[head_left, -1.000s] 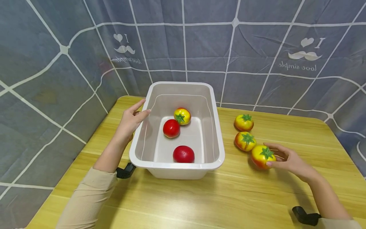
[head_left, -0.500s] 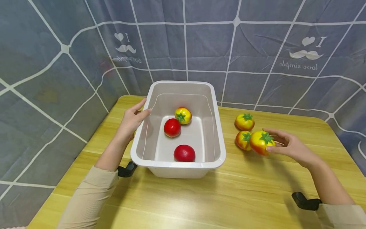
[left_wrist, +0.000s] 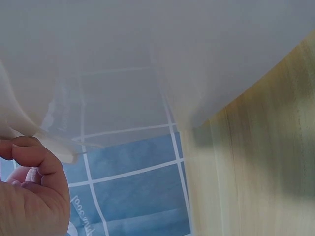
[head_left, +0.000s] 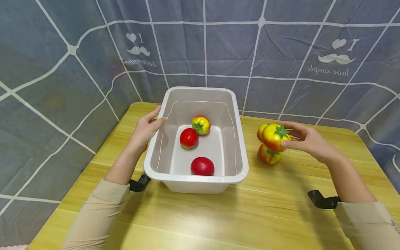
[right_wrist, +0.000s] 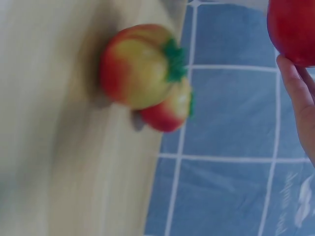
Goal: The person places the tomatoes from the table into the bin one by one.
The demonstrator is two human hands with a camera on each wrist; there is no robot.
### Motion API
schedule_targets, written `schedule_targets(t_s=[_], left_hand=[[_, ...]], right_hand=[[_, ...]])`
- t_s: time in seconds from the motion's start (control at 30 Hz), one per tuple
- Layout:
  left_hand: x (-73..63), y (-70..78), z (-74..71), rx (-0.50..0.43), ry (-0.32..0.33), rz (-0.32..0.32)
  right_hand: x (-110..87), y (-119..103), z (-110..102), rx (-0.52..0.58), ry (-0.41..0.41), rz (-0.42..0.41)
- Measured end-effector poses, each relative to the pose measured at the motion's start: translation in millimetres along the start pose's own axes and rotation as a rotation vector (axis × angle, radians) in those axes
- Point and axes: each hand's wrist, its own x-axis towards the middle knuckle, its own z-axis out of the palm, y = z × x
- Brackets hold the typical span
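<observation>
My left hand (head_left: 144,131) grips the left rim of a light grey plastic bin (head_left: 196,178). In the left wrist view, curled fingers (left_wrist: 34,157) meet the bin's edge. My right hand (head_left: 307,141) holds a yellow-red tomato (head_left: 272,139) with a green leafy top, raised over the table right of the bin. Only the red underside of this tomato (right_wrist: 293,34) shows in the right wrist view. Beneath and behind it are two similar tomatoes, one nearer (head_left: 269,157) and one farther (head_left: 259,132), both partly hidden in the head view.
Inside the bin lie a yellow tomato (head_left: 203,122) and two red, round ones, one in the middle (head_left: 188,138) and one near the front wall (head_left: 202,166). The wooden table (head_left: 200,222) backs onto a grey-blue checked curtain (head_left: 228,45).
My right hand has lifted the tomato off the table and carried it back and slightly left, above the other two. The left hand still holds the bin.
</observation>
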Motion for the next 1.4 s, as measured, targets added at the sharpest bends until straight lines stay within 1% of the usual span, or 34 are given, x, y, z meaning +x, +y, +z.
schedule_targets(t_s=[0.07, 0.27, 0.43, 0.57, 0.97, 1.13, 1.4], left_hand=[[-0.5, 1.0, 0.1, 0.006, 0.002, 0.004], [-0.1, 2.9, 0.2, -0.001, 0.003, 0.007], [0.5, 3.1, 0.9, 0.012, 0.011, 0.007], [0.9, 2.8, 0.6, 0.023, 0.011, 0.005], [1.8, 3.5, 0.0, 0.058, -0.006, 0.032], [1.7, 3.7, 0.0, 0.057, 0.001, 0.024], [2.2, 2.4, 0.0, 0.071, 0.01, 0.01]], right_hand=[[7.7, -8, 0, -0.011, 0.006, -0.001], [30.7, -33, 5, -0.048, 0.016, 0.033], [48.1, -50, 12, -0.055, -0.002, 0.047], [58.7, -58, 18, -0.062, -0.02, 0.058], [79.6, -62, 33, -0.032, -0.048, 0.053], [85.4, -63, 37, -0.046, -0.045, 0.054], [95.5, -60, 43, -0.012, -0.055, 0.031]])
